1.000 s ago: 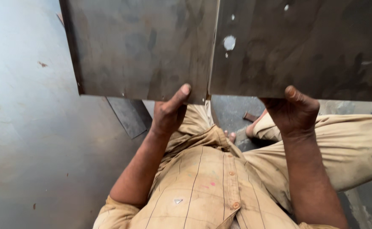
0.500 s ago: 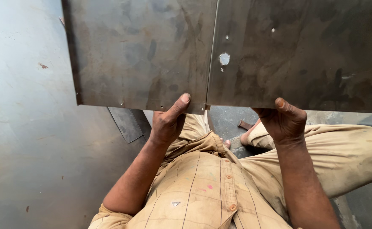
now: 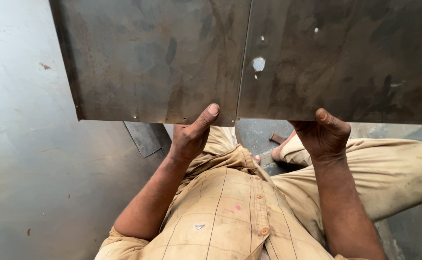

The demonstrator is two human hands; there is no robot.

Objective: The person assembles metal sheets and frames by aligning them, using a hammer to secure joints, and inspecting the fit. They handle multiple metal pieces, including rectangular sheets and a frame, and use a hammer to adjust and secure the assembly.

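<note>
Surroundings: a pale grey, scuffed metal floor sheet fills the left half of the frame, marked with small rust spots. A small dark metal offcut lies on it just under the lower edge of the held sheet, left of centre. At centre right, below the sheet, a short rusty brown metal piece lies on the dark floor near the person's bare toes.
In the way: the large sheet hides everything across the top of the frame; beneath it show the person's beige checked shirt and tan trousers.
Held thing: a large dark grey, smudged steel sheet with a bent seam running top to bottom near the middle spans the upper frame from left of centre to the right edge. A round punched hole sits just right of the seam, with a few smaller holes near it.
Left hand: at the sheet's lower edge, just left of the seam; the thumb lies over the face, the fingers pass behind it, so the grip is closed on the sheet.
Right hand: at the lower edge right of the seam, thumb on top and fingers underneath, also clamped on the sheet.
Textures: the sheet is matt, streaked with oily stains and has a folded lip along its left side.
</note>
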